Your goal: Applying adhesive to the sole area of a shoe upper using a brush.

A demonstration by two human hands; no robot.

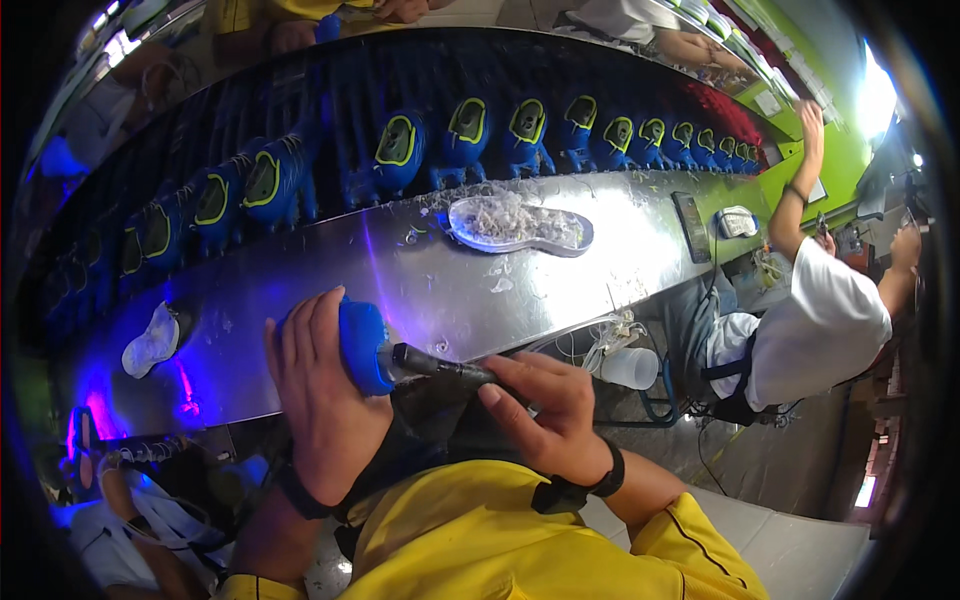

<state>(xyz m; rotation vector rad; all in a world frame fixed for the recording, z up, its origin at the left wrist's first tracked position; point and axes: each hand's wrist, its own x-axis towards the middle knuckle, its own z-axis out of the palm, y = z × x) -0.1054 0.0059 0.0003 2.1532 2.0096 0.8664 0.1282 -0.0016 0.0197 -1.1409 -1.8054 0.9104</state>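
Observation:
My left hand (325, 410) is wrapped round a blue shoe (362, 345), seen end-on, just off the near edge of the metal bench. Most of the shoe is hidden behind my fingers. Pinched between my right thumb and fingers is a slim black pen-like tool (440, 366). Its tip meets or nearly meets the greyish side of the shoe; contact I cannot tell. My right hand (545, 405) is to the right of the shoe, with a dark strap on its wrist.
Beyond the metal bench (420, 240), blue shoes (396, 145) with yellow-green collars stand in a row. A white shoe sole (550, 230) heaped with pale scraps lies mid-bench, another white piece (152, 342) at left. A person in white (825, 310) sits at right; others are across and lower left.

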